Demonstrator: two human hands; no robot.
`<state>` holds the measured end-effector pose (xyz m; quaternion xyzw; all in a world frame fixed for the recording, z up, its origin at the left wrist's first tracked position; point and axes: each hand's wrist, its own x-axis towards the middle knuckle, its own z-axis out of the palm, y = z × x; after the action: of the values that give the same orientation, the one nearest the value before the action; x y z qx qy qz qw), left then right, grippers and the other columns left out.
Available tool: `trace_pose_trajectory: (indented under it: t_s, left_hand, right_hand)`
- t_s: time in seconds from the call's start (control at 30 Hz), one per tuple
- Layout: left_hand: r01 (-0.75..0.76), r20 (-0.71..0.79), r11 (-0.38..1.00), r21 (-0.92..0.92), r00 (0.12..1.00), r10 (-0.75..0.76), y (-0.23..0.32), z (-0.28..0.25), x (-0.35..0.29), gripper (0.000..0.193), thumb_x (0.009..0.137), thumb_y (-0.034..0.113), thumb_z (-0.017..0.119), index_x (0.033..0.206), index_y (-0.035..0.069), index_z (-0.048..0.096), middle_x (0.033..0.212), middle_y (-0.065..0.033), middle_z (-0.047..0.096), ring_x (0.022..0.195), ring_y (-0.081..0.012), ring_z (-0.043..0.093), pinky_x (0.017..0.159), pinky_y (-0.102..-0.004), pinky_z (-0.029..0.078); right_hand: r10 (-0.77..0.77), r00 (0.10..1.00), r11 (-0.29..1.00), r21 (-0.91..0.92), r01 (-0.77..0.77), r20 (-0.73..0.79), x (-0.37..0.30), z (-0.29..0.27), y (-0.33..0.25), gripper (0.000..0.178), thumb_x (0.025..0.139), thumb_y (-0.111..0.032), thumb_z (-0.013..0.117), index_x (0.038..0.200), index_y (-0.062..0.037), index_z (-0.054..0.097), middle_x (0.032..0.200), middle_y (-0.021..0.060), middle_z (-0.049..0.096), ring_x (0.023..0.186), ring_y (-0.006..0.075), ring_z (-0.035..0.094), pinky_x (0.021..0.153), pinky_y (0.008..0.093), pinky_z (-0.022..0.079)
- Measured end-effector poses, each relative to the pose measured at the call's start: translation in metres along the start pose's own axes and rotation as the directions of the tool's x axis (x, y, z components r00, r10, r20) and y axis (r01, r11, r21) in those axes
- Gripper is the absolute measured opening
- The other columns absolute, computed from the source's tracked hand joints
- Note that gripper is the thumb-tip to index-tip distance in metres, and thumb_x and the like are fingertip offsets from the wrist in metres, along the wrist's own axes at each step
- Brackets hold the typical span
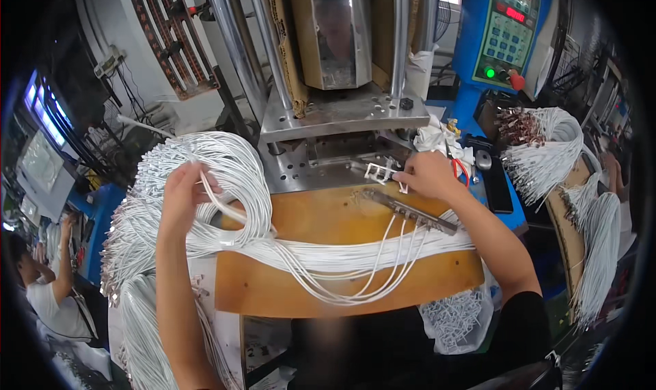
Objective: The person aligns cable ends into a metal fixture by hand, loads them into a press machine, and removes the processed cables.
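At the big coil of white cables [225, 151], my left hand [186, 193] is closed round a few thick white cable ends [217, 204]. My right hand [430, 175] pinches a small white plastic frame piece [380, 174] in front of the press. Below it, a narrow metal bar fixture [413, 214] lies slanted on the brown board [273, 291]. Several single cables run from this bar in loops towards the left. Behind them, a thick bundle of white cables [342, 253] stretches across the board from the coil.
A steel press [348, 120] rises behind the board. At the back right stands a blue control box [502, 38]. A clear bag of small white parts [458, 318] sits at the front right. More cable bundles [547, 151] hang at the right. Another person [58, 294] is at the far left.
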<state>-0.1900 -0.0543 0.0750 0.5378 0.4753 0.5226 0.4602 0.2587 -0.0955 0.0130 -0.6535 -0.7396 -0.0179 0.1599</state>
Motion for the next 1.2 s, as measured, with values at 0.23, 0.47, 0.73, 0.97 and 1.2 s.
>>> trace_pose_trajectory:
  t_s: [0.23, 0.47, 0.73, 0.97, 1.2]
  left_hand:
    - [0.015, 0.156, 0.887, 0.462, 0.983, -0.097, -0.030, 0.039, -0.011, 0.045, 0.099, 0.040, 0.050, 0.077, 0.002, 0.061, 0.060, -0.0034, 0.058, 0.047, -0.0109, 0.053, 0.042, -0.0238, 0.038]
    - [-0.397, 0.691, 0.918, 0.023, 0.670, 0.272, -0.057, 0.218, -0.081, 0.029, 0.089, 0.025, 0.068, 0.100, -0.002, 0.067, 0.098, -0.0116, 0.067, 0.092, -0.0226, 0.063, 0.080, -0.0361, 0.050]
    - [-0.614, 0.795, 0.765, 0.191, 0.555, 0.247, -0.063, 0.240, -0.073, 0.023, 0.088, 0.023, 0.062, 0.081, 0.000, 0.063, 0.083, -0.0166, 0.061, 0.083, -0.0360, 0.059, 0.077, -0.0464, 0.048]
    - [-0.857, 0.717, 0.453, 0.248, 0.476, 0.508, -0.087, 0.241, 0.034, 0.024, 0.088, 0.021, 0.061, 0.076, 0.000, 0.063, 0.081, -0.0170, 0.063, 0.087, -0.0353, 0.060, 0.077, -0.0445, 0.049]
    - [-0.709, 0.653, 0.645, 0.286, 0.636, 0.410, -0.076, 0.209, 0.050, 0.022, 0.085, 0.021, 0.065, 0.080, 0.000, 0.064, 0.087, -0.0191, 0.065, 0.089, -0.0348, 0.063, 0.075, -0.0420, 0.051]
  right_hand:
    - [-0.106, 0.910, 0.982, 0.184, 0.034, 0.401, -0.058, -0.047, 0.014, 0.033, 0.083, -0.034, 0.067, 0.079, -0.0013, 0.070, 0.073, 0.0178, 0.067, 0.073, 0.0327, 0.066, 0.069, 0.0418, 0.051]
    - [-0.062, 0.956, 0.971, 0.239, -0.009, 0.288, -0.073, -0.037, 0.008, 0.025, 0.088, -0.023, 0.063, 0.091, 0.0013, 0.066, 0.082, 0.0193, 0.064, 0.082, 0.0362, 0.062, 0.072, 0.0415, 0.048]
    - [-0.051, 0.985, 0.929, 0.371, -0.014, 0.164, 0.042, -0.007, 0.040, 0.028, 0.093, -0.026, 0.054, 0.097, 0.0005, 0.064, 0.090, 0.0176, 0.065, 0.083, 0.0325, 0.063, 0.079, 0.0429, 0.049]
    - [-0.210, 0.939, 0.920, 0.271, 0.284, -0.271, 0.131, 0.072, 0.080, 0.033, 0.097, -0.032, 0.047, 0.115, -0.0061, 0.056, 0.115, 0.0115, 0.061, 0.101, 0.0269, 0.059, 0.091, 0.0421, 0.049]
    - [-0.204, 0.977, 0.974, 0.083, 0.209, -0.069, 0.135, 0.061, 0.051, 0.034, 0.097, -0.029, 0.042, 0.118, -0.0056, 0.057, 0.120, 0.0142, 0.061, 0.107, 0.0283, 0.058, 0.096, 0.0414, 0.046]
